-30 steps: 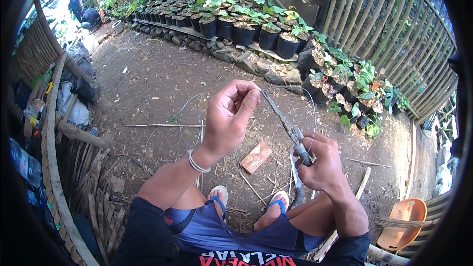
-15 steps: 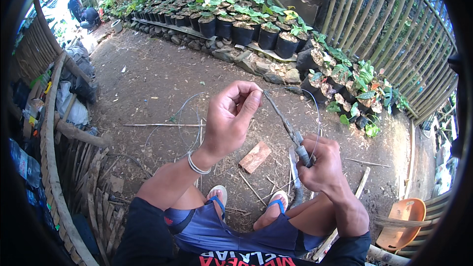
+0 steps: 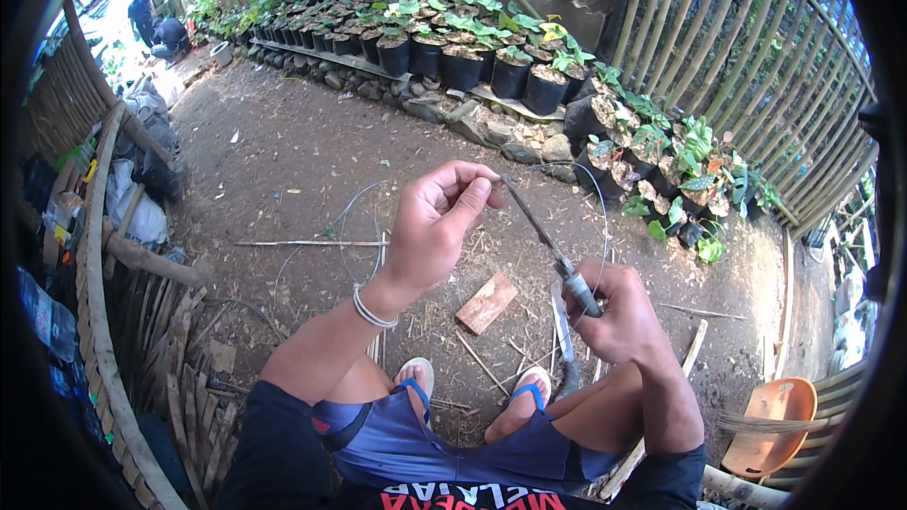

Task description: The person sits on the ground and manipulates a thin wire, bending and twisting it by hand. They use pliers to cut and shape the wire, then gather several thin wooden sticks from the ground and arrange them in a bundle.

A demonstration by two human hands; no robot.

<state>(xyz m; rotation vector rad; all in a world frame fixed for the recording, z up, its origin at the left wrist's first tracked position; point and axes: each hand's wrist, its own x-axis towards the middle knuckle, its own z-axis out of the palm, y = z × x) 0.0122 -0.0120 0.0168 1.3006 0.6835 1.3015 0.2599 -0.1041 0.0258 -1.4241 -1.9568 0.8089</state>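
My right hand (image 3: 616,314) is wrapped round the grey, tape-like handle of a slim dark-bladed tool (image 3: 540,225), which slants up and left. Whether it is a knife or a file I cannot tell. Raised in front of me, my left hand (image 3: 436,227) has thumb and forefinger pinched together close to the tool's tip. A thin wire (image 3: 604,212) arcs from near that tip down toward my right hand. More thin wire (image 3: 346,219) hangs in a loop left of my left wrist. The pinched bit itself is mostly hidden by my fingers.
On the dirt below lie a wooden block (image 3: 487,302), a bamboo strip (image 3: 312,243) and a knife (image 3: 561,326) with a dark curved handle. Potted plants (image 3: 460,66) line the far side. Split wood (image 3: 179,387) is stacked left; an orange scoop (image 3: 770,427) sits right. Two people (image 3: 156,24) are far left.
The tool has turned in my right hand, so its blade now looks narrower. Both hands have barely shifted, and the left still pinches near the tip.
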